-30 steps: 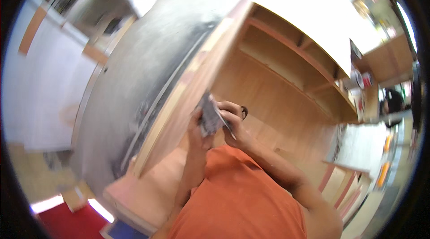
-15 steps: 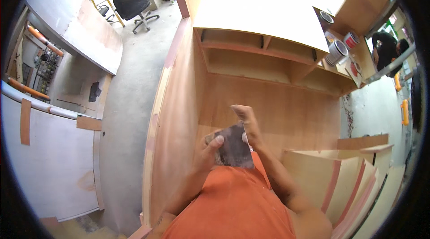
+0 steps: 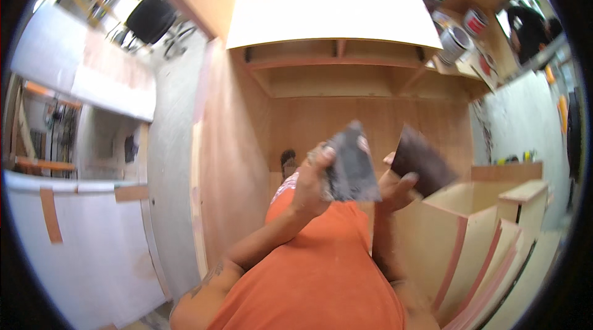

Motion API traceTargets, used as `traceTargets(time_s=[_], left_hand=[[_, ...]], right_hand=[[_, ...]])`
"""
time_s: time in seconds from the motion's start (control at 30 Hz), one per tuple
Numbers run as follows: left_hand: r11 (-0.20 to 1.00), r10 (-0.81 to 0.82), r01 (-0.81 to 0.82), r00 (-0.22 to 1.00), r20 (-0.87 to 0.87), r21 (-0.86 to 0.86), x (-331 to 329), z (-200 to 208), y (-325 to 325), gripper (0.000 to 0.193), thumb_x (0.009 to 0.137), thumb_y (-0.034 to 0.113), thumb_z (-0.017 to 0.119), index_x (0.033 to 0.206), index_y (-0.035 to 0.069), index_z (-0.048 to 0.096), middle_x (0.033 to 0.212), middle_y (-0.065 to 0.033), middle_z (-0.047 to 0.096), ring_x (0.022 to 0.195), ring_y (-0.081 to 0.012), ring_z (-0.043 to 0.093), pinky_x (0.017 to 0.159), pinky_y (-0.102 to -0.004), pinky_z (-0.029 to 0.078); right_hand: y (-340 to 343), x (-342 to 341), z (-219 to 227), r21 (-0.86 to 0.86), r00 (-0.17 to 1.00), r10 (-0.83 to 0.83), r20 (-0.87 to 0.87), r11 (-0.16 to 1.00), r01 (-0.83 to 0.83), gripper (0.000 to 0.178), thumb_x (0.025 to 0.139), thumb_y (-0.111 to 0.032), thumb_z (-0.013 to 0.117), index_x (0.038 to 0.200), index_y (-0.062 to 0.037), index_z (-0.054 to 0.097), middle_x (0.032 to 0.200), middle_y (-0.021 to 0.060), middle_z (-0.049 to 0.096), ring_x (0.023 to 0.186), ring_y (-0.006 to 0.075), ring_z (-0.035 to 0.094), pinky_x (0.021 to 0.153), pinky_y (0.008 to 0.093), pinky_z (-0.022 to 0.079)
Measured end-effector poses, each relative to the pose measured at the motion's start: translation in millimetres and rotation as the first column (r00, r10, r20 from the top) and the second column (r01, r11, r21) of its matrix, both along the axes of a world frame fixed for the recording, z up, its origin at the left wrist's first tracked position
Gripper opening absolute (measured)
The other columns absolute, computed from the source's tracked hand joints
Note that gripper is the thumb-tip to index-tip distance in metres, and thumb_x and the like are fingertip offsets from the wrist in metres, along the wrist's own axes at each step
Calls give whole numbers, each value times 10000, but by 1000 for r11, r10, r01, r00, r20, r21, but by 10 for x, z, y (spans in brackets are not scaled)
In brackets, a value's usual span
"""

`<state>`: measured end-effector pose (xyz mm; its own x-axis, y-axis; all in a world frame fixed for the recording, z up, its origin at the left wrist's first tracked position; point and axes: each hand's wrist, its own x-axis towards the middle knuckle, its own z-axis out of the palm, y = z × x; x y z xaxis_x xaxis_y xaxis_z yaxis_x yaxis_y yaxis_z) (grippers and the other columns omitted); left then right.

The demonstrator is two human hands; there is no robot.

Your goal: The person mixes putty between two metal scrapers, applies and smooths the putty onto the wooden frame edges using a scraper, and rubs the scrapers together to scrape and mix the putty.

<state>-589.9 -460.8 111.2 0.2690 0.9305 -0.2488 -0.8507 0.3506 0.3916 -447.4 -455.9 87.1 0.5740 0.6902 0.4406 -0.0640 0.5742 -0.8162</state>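
My left hand (image 3: pixel 314 185) grips a flat grey plate (image 3: pixel 353 169) by its left edge, thumb on top. The plate is streaked and smeared, and stands raised before my orange shirt. To its right, my right hand (image 3: pixel 393 191) pinches a dark brown flat rectangular piece (image 3: pixel 423 163) at its lower left edge, thumb across its face. The two pieces are apart, with a small gap between them. Whether they are scrapers or stiff abrasive sheets, I cannot tell.
A wooden cabinet (image 3: pixel 370 70) with open compartments and a white top (image 3: pixel 327 8) stands ahead. Paint cans (image 3: pixel 456 42) sit in the recess at the far right. Wooden panels (image 3: pixel 454 231) lean at the lower right; a tall panel (image 3: pixel 225 163) borders my left. A person (image 3: pixel 526 33) is at the far right.
My hands were close together over one dark plate; now they are apart, each with its own piece. The right hand has moved right and turned. The whole view has shifted.
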Motion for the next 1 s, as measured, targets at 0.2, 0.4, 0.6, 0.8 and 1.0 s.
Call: traceTargets(time_s=[0.2, 0.4, 0.6, 0.8, 1.0], left_hand=[[997, -72, 78, 962, -262, 13, 321, 96, 418, 322, 977, 209, 509, 1193, -27, 545, 1094, -102, 633, 991, -181, 635, 870, -333, 534], [981, -192, 181, 958, -213, -72, 714, 37, 940, 329, 974, 207, 503, 1196, -33, 542, 1084, -111, 637, 950, -176, 647, 809, -329, 555], [916, -341, 306, 935, -101, -260, 1125, -47, 1804, 296, 984, 255, 489, 1115, -1, 557, 817, -57, 637, 592, -122, 600, 493, -255, 507], [611, -566, 792, 433, 701, 4, 1334, -187, 2579, 246, 1015, 260, 448, 963, 41, 546, 522, -15, 420, 332, -95, 330, 344, -243, 318], [766, -471, 533, 846, 250, -359, 1417, -214, 3245, 239, 1022, 240, 416, 886, 86, 537, 567, -1, 449, 403, -73, 403, 397, -226, 327]], right_hand=[[-71, 425, -116, -578, 918, 353, 178, 793, -193, 224, 903, -52, 585, 1091, 60, 630, 1027, 180, 670, 980, 223, 610, 870, 346, 465], [391, 766, -269, -266, 823, 142, 549, 964, 10, 278, 932, -162, 605, 1051, 88, 622, 1050, 144, 671, 917, 237, 640, 794, 315, 501], [1015, 1451, -343, -428, 959, 135, -249, 873, -234, 277, 940, -192, 598, 1131, 9, 582, 961, 105, 664, 768, 212, 646, 625, 314, 504], [2208, 1746, 41, 39, 515, 461, -723, 771, -636, 276, 900, -181, 668, 1117, -29, 591, 876, 74, 673, 705, 147, 649, 558, 293, 522], [2560, 1884, 467, -536, 642, 761, 90, 581, -612, 282, 834, -112, 735, 1052, 50, 661, 953, 65, 703, 826, 103, 624, 707, 271, 516]])
